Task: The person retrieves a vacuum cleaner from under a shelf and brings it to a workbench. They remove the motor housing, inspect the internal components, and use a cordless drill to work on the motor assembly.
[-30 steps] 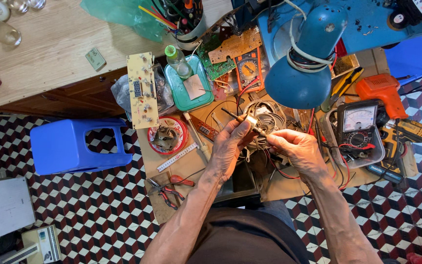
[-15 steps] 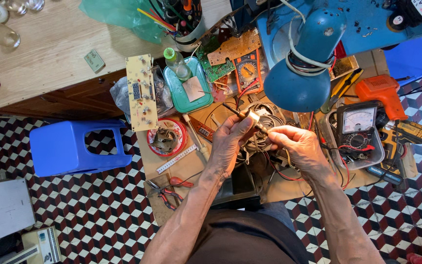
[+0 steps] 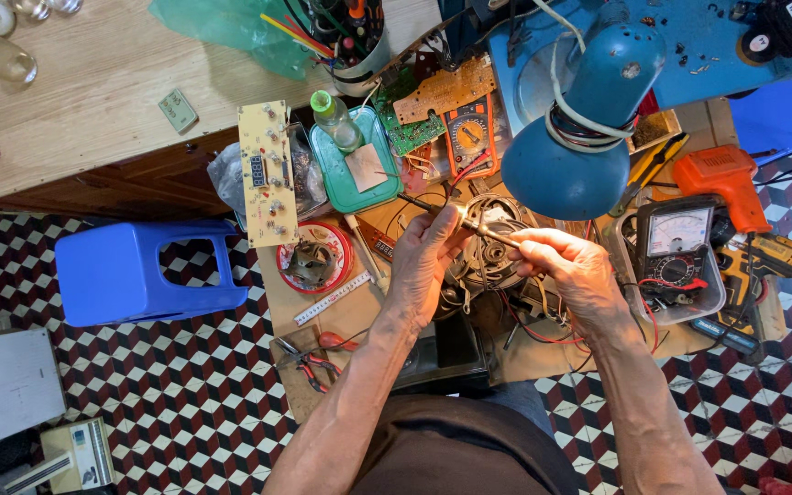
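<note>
Both hands have drifted slightly; left hand (image 3: 425, 261) and right hand (image 3: 568, 268) pinch a thin probe (image 3: 469, 225) mid-desk.

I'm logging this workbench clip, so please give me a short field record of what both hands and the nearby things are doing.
left hand: fingers pinch a thin wire end over the coil
right hand: holds a slim rod-like tool, tip towards the left fingers
under hands: round wire coil on a cluttered bench
lamp: blue, lit, above the hands
right of hands: analogue meter
left of hands: red-rimmed dish, pale circuit board
floor: blue stool
</note>
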`<state>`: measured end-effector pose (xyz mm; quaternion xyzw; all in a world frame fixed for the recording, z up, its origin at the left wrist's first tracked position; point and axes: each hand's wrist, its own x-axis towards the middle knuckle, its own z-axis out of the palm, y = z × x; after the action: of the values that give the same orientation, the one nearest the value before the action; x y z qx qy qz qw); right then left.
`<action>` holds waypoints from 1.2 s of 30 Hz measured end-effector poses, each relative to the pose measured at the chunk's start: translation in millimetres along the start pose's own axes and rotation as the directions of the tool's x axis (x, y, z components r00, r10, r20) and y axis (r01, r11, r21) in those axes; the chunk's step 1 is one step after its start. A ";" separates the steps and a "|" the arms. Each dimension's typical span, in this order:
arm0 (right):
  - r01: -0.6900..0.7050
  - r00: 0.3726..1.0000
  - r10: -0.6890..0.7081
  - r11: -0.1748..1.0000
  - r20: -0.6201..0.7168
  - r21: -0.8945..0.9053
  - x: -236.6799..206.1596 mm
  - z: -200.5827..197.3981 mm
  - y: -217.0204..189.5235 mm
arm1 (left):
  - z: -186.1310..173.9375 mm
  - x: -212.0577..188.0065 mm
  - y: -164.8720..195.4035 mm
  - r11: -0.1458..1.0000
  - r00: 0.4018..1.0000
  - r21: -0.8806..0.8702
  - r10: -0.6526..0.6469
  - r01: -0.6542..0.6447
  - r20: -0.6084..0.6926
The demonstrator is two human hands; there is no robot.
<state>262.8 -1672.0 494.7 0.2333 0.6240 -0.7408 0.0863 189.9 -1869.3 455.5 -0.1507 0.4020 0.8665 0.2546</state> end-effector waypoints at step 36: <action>-0.043 0.984 0.060 0.993 -0.169 0.107 13.0 -30.3 54.0 | -23.9 -0.2 2.5 0.987 0.969 0.012 0.163 -0.163 -0.185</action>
<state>281.2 -1651.8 437.7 0.3165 0.5839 -0.7465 0.0392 190.0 -1889.1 442.0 -0.1976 0.4336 0.8673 0.1438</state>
